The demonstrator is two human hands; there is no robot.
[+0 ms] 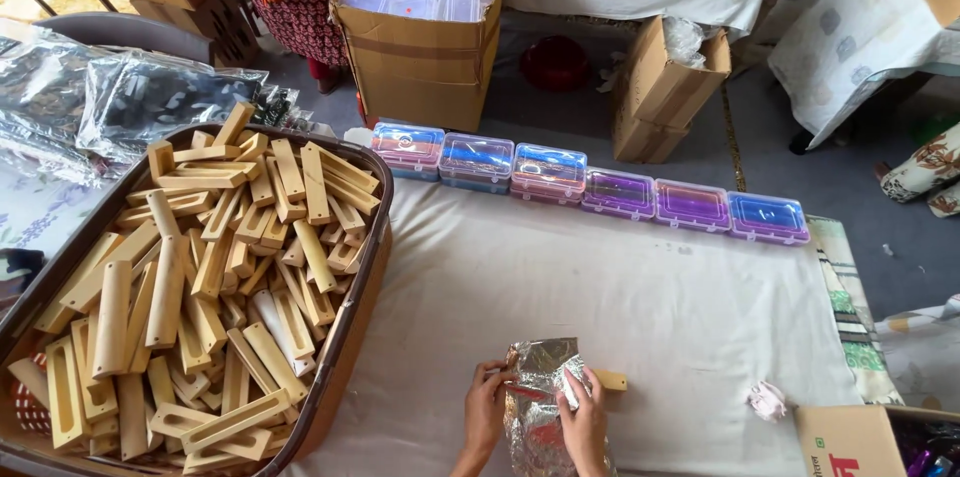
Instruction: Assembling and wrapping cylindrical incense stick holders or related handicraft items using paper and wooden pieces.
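Head view: left hand [487, 405] pinching the left edge of a crinkled foil sheet [538, 399], fingers closed on it; right hand [584, 424] pressing the foil's right side, gripping foil over a wooden piece [610, 380] whose end pokes out to the right. Bundle sitting low centre on the white-clothed desk [640, 297], near the front edge. Big basket [345, 337] of identical slotted wooden blocks [200, 277] just left, well within reach. Row of six small clear plastic boxes [590, 182] with coloured lids lined along the far desk edge, well apart from the hands. Small pink object [767, 400] to the right, cardboard box corner [850, 442] beside it. Open carton of more plastic boxes [420, 27] on the floor beyond; dark plastic bags [120, 102] at far left. For a clean wrap, judging from the grip: keep the wood flat on the desk, hold left edge taut, fold right flap snug over the exposed end, smooth creases with the thumb rather than tugging, since thin foil looks likely to tear at wooden corners. Exposed end not yet covered.
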